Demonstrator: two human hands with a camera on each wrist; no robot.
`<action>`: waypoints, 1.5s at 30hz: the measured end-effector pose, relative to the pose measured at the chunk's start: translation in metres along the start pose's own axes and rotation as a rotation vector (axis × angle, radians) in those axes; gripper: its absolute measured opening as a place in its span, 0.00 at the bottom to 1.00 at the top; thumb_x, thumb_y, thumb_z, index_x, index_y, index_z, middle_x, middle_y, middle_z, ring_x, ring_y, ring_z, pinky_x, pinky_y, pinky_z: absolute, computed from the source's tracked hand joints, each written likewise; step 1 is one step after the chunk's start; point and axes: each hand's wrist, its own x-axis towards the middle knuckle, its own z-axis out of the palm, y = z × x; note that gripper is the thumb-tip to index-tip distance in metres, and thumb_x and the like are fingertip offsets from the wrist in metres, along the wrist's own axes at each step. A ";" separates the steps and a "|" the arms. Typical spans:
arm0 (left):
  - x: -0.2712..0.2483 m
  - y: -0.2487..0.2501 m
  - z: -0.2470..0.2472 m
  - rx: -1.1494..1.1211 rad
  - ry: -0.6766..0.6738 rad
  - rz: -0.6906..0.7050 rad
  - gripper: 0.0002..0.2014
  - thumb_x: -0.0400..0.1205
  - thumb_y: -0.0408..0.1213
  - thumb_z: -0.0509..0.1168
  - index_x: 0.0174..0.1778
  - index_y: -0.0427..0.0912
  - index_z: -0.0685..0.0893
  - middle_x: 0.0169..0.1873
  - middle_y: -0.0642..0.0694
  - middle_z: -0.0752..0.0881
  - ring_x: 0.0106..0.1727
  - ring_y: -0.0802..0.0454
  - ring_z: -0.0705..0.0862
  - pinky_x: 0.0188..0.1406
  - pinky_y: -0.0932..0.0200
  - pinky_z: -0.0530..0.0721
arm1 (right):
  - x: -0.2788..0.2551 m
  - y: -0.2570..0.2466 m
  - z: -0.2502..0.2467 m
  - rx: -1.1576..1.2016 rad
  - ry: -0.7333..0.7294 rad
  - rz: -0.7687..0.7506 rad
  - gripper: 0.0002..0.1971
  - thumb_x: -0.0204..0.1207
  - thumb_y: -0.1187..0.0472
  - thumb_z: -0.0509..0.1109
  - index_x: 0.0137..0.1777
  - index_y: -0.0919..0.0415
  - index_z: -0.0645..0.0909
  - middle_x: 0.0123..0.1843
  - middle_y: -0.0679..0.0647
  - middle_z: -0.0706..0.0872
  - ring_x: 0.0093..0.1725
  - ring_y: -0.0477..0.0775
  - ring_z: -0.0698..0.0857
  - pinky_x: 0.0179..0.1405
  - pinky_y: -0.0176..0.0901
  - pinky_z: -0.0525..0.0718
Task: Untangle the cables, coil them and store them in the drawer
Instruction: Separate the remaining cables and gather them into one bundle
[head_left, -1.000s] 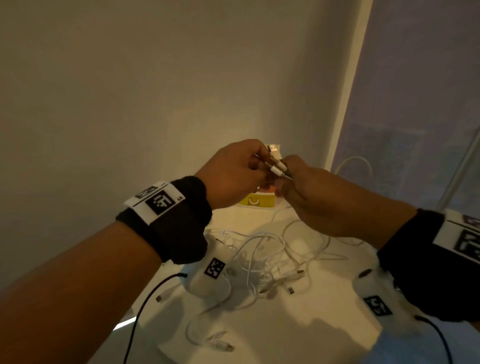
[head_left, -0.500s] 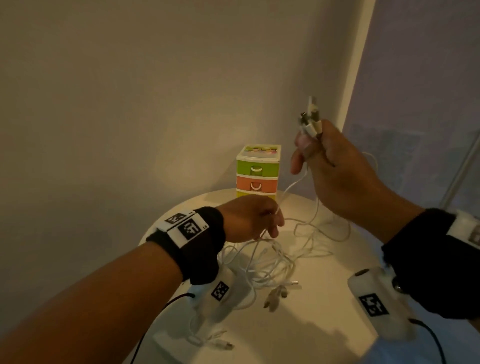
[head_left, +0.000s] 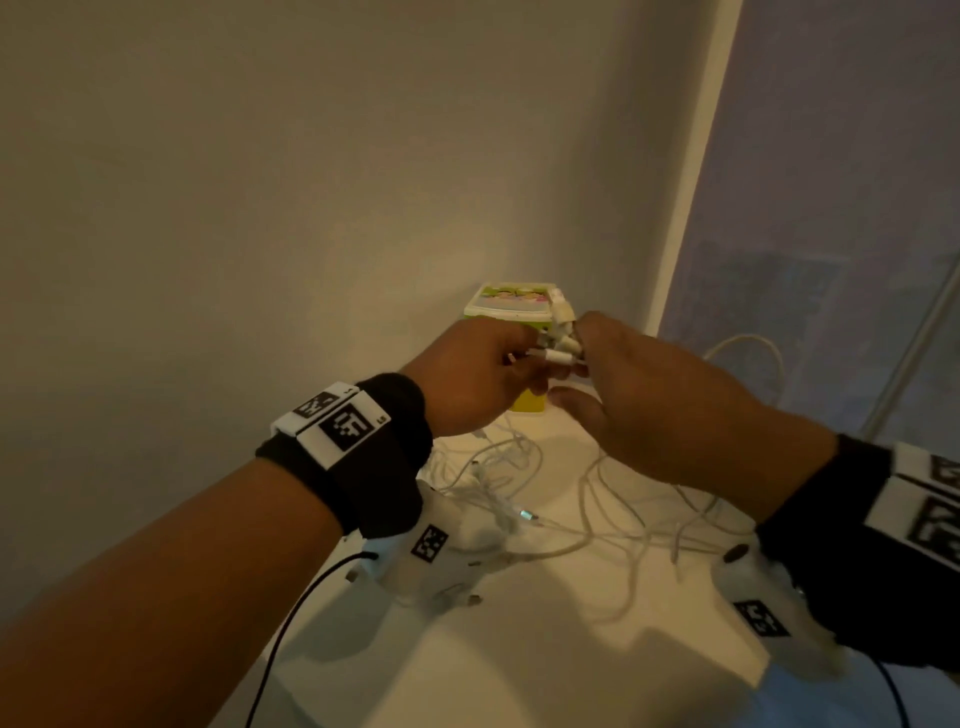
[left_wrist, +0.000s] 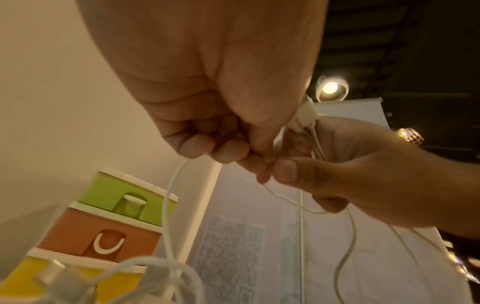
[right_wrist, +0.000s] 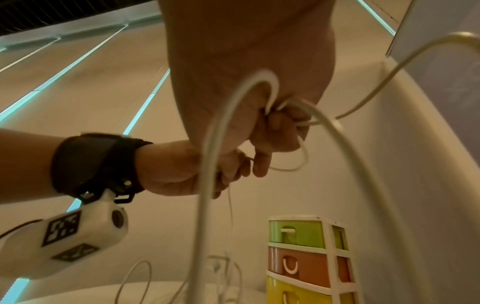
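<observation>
Several white cables (head_left: 587, 525) lie tangled on the round white table (head_left: 519, 665). My right hand (head_left: 623, 384) grips a bunch of their white plug ends (head_left: 561, 338) above the table, fingers curled round the cords (right_wrist: 285, 111). My left hand (head_left: 483, 374) meets it from the left and pinches a thin white cable (left_wrist: 270, 156) between thumb and fingers. The plug ends (left_wrist: 303, 119) stick up between the two hands. A small drawer unit (right_wrist: 306, 259) with green, orange and yellow drawers stands behind the hands, all drawers closed.
The table sits in a corner, a beige wall (head_left: 260, 208) on the left and a grey panel (head_left: 831, 234) on the right. One cable loop (head_left: 748, 348) arches up at the far right. Black wires from my wrist cameras hang over the table's near edge.
My right hand has come down from its raised position with the plug ends. My left hand rose from the tangle on the table to meet it in front of the drawer unit.
</observation>
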 end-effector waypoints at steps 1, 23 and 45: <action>0.000 -0.002 -0.002 -0.012 0.018 -0.001 0.12 0.85 0.44 0.62 0.38 0.49 0.87 0.27 0.60 0.85 0.26 0.66 0.77 0.30 0.71 0.72 | 0.003 0.001 0.000 -0.002 0.031 0.010 0.14 0.80 0.46 0.63 0.52 0.52 0.64 0.48 0.51 0.78 0.36 0.53 0.78 0.29 0.46 0.73; -0.002 -0.058 -0.019 0.026 -0.068 -0.168 0.14 0.86 0.47 0.57 0.49 0.44 0.85 0.33 0.55 0.79 0.32 0.62 0.75 0.34 0.69 0.72 | 0.012 0.102 -0.024 -0.225 0.121 0.434 0.09 0.83 0.53 0.55 0.48 0.59 0.67 0.28 0.54 0.73 0.24 0.55 0.71 0.25 0.43 0.70; 0.005 -0.005 0.002 -0.130 -0.227 0.002 0.09 0.84 0.39 0.65 0.39 0.46 0.87 0.32 0.54 0.88 0.25 0.59 0.81 0.27 0.63 0.82 | 0.011 0.009 0.001 0.169 0.194 -0.197 0.16 0.71 0.61 0.76 0.39 0.43 0.70 0.27 0.31 0.67 0.25 0.34 0.71 0.22 0.32 0.66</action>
